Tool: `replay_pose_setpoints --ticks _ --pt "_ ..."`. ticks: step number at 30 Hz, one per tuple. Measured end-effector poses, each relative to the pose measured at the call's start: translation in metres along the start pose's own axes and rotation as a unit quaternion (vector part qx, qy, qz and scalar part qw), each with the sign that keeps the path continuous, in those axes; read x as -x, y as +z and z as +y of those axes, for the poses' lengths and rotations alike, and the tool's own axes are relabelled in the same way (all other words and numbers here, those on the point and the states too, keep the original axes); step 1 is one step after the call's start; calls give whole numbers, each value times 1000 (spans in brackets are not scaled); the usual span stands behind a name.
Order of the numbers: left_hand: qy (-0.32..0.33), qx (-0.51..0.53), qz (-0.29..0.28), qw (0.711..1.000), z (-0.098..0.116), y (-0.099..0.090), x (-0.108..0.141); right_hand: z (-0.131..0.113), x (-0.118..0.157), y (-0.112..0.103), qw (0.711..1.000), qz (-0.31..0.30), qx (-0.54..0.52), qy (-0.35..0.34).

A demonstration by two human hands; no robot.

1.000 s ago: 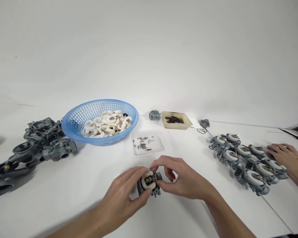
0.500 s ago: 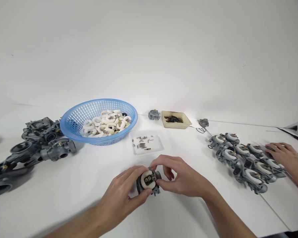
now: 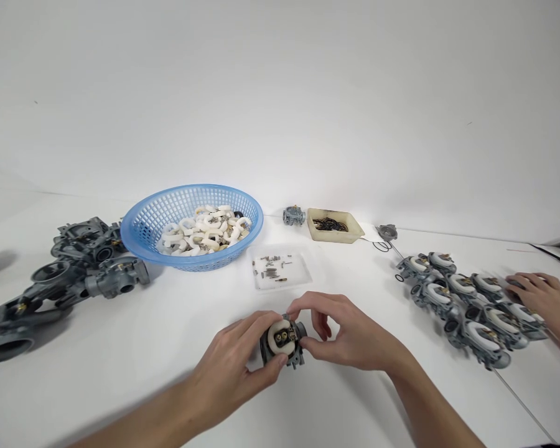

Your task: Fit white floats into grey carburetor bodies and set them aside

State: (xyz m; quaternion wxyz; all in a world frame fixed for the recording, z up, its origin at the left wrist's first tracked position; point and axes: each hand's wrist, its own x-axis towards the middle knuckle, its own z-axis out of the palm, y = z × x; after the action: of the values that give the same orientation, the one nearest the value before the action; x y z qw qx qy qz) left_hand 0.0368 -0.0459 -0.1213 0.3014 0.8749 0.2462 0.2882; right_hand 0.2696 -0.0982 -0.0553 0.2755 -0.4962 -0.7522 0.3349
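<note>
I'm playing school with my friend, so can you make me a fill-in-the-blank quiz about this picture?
1. The basket with white pieces inside is colored ____.
2. The metal part at the person's left hand and right hand is ____ (nearer/farther) to the person than the basket.
3. In the picture, the cream box stands to the ____ of the basket.
4. With the co-worker's hand, ____ hands show altogether.

Missing words: blue; nearer; right; three.
</note>
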Motion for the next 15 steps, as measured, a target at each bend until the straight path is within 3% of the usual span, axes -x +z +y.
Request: replay_pose_setpoints --ticks 15 --pt "-15 0 -3 1000 0 -1 1 0 0 1 1000 -4 -1 0"
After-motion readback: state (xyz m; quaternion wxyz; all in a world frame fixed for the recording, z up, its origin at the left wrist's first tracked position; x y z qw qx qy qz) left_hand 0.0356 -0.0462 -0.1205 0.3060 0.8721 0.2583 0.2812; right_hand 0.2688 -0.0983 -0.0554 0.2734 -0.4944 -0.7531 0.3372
